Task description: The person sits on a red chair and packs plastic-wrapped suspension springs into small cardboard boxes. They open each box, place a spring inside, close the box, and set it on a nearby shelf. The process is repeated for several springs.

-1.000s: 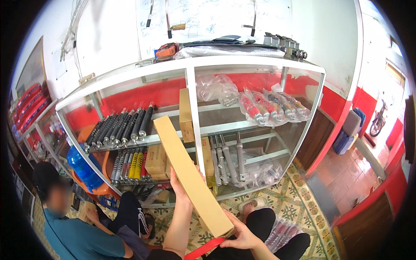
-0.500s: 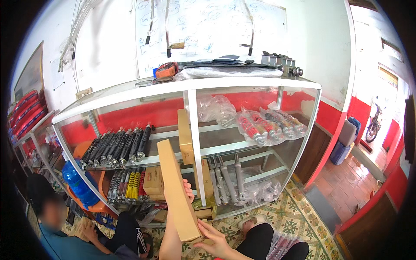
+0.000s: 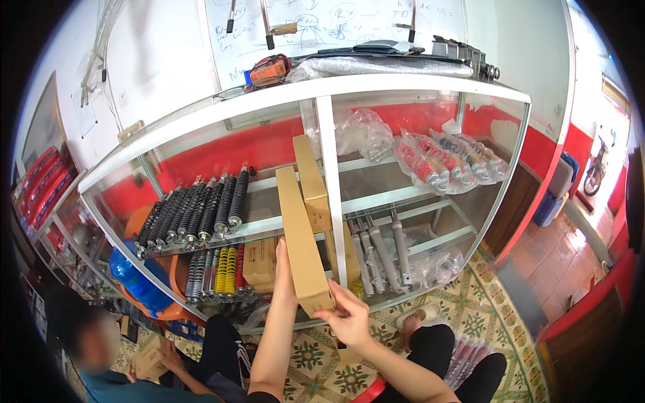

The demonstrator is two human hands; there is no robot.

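A long, narrow brown cardboard box (image 3: pixel 300 232) slants away from me toward the glass display cabinet. My left hand (image 3: pixel 285 277) supports it along its left side, with the fingertips hidden behind the box. At the near end, my right hand (image 3: pixel 348 313) grips the right lower corner, its thumb and fingers bent against the cardboard. Just beyond, a similar upright brown box (image 3: pixel 311 185) stands in the cabinet beside the white middle post.
The white-framed cabinet (image 3: pixel 324 134) holds black shock absorbers (image 3: pixel 201 209), plastic-wrapped red ones (image 3: pixel 447 161) and grey fork tubes (image 3: pixel 384 254). A seated co-worker (image 3: pixel 144 383) at left holds a small carton (image 3: pixel 149 359). Wrapped parts (image 3: pixel 465 359) lie beside my legs.
The long box stands closer beside the upright box in view. My left hand's fingers, earlier showing around its right side, are now behind it. The view has shifted, and my right hand is higher.
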